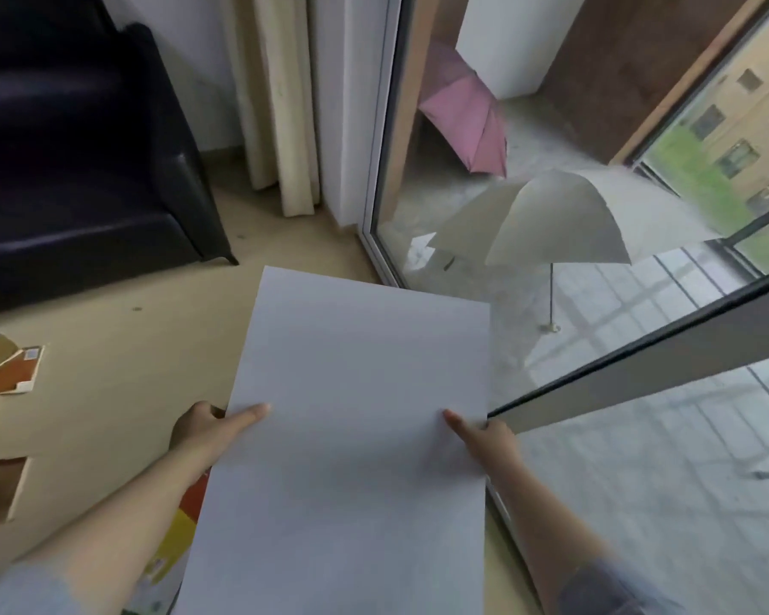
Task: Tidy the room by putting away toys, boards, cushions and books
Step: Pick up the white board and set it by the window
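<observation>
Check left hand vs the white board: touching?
Touching. The head view shows the left hand gripping the white board at its left edge, with the thumb lying flat on the top face and no gap.

1. A large plain white board [356, 437] is held tilted above the floor, its long edges running away from the camera.
2. Coloured boards [7, 375] lie overlapped at far left.

- Left sleeve [14, 592]: pale grey-blue cloth, blurred, forearm bare below it.
- Right sleeve [609, 588]: darker blue-grey cloth, forearm bare.
- Left hand [205, 430], right hand [491, 441]: ungloved.
</observation>
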The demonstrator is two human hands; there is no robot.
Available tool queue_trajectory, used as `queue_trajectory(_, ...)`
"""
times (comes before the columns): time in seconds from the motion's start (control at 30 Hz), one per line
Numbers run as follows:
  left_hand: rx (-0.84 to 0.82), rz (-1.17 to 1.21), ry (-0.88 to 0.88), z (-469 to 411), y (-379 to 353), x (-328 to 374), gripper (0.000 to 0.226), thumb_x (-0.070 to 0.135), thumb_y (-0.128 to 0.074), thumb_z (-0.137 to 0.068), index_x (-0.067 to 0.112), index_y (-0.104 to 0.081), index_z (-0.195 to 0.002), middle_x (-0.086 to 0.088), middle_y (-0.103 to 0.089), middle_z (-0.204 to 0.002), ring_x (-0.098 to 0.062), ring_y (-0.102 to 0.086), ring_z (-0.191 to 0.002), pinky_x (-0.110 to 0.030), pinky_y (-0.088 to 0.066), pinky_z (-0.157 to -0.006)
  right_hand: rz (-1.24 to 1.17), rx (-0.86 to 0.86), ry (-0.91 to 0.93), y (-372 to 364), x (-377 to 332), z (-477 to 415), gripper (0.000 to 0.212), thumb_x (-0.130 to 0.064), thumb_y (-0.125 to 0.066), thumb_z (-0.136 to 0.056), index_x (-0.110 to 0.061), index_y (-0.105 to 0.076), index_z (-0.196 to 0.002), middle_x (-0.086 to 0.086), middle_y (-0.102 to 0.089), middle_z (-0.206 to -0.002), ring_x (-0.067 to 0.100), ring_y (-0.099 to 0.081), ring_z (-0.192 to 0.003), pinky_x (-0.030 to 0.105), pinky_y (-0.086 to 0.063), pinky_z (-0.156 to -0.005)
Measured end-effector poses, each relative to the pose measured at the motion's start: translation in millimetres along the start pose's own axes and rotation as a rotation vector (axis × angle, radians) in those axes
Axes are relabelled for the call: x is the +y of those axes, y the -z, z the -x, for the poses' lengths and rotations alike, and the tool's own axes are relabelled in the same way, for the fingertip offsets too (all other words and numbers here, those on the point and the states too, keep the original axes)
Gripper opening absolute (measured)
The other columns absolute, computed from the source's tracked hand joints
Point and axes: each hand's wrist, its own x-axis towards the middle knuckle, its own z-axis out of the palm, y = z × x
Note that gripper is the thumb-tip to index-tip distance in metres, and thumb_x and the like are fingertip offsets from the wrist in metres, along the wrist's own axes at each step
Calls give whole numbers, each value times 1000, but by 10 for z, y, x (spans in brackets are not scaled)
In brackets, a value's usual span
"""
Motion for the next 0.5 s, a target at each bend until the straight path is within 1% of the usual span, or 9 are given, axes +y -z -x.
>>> queue_trajectory(0.1, -7, 15, 56, -350, 57, 84, 56, 54, -76, -70, 3, -52, -76, -9, -57, -78, -23, -53, -66, -29, -32, -48, 37, -32, 19, -66, -343, -321, 49, -57, -62, -84, -8, -54, -87, 7, -58, -87, 28, -56, -88, 29, -39, -71)
queue_trajectory(0.13, -11, 5, 74, -420, 86, 120, 57, 55, -76, -70, 3, -53, -76, -9, -58, -78, -24, -55, -66, -29, -33, -48, 46, -42, 21, -93, -430, -401, 50, -57, -62, -83, -8, -55, -92, 9, -59, -91, 28, -57, -89, 29, -39, -72)
queue_trajectory(0.2, -9, 10, 69, -652, 128, 209, 56, 55, -76, -69, 7, -46, -69, -6, -53, -71, -24, -52, -61, -28, -31, -47, 45, -47, 26, -156, -634, -589, 51, -57, -63, -83, -8, -56, -95, 11, -60, -94, 31, -60, -94, 31, -41, -73)
queue_trajectory(0.23, -11, 21, 77, -800, 150, 271, 57, 55, -76, -69, 6, -46, -69, -7, -53, -71, -24, -52, -61, -29, -32, -48, 45, -48, 23, -197, -751, -718, 50, -56, -63, -83, -7, -56, -93, 11, -60, -93, 31, -60, -95, 32, -43, -74)
queue_trajectory(0.27, -9, 32, 80, -929, 178, 354, 59, 56, -76, -68, 4, -49, -73, -8, -57, -75, -24, -55, -64, -29, -34, -49, 39, -49, 15, -233, -876, -841, 51, -56, -64, -83, -6, -55, -89, 11, -60, -92, 31, -60, -94, 34, -45, -76)
queue_trajectory(0.33, -12, 59, 80, -1189, 226, 492, 62, 57, -77, -67, 0, -56, -82, -9, -62, -83, -25, -59, -71, -30, -37, -51, 30, -44, 6, -279, -1116, -1038, 50, -56, -65, -81, -7, -54, -77, 12, -62, -88, 31, -61, -89, 39, -48, -79)
queue_trajectory(0.4, -2, 38, 85, -1447, 304, 657, 59, 56, -76, -69, 2, -52, -78, -7, -57, -80, -22, -54, -68, -30, -33, -50, 26, -42, 8, -331, -1367, -1222, 47, -55, -66, -82, -13, -49, -68, 9, -59, -82, 30, -59, -85, 37, -48, -78)
queue_trajectory(0.43, -1, 17, 89, -1540, 337, 727, 58, 56, -75, -70, 4, -49, -75, -6, -54, -78, -22, -51, -66, -30, -31, -50, 26, -41, 2, -351, -1467, -1273, 46, -54, -66, -82, -15, -47, -67, 8, -58, -80, 28, -58, -83, 36, -47, -75)
queue_trajectory(0.5, -8, 20, 108, -1828, 395, 877, 59, 56, -76, -69, 3, -52, -79, -8, -55, -80, -22, -51, -67, -30, -31, -50, 30, -47, -18, -420, -1704, -1468, 46, -55, -65, -82, -15, -47, -68, 8, -58, -83, 27, -56, -82, 33, -44, -70)
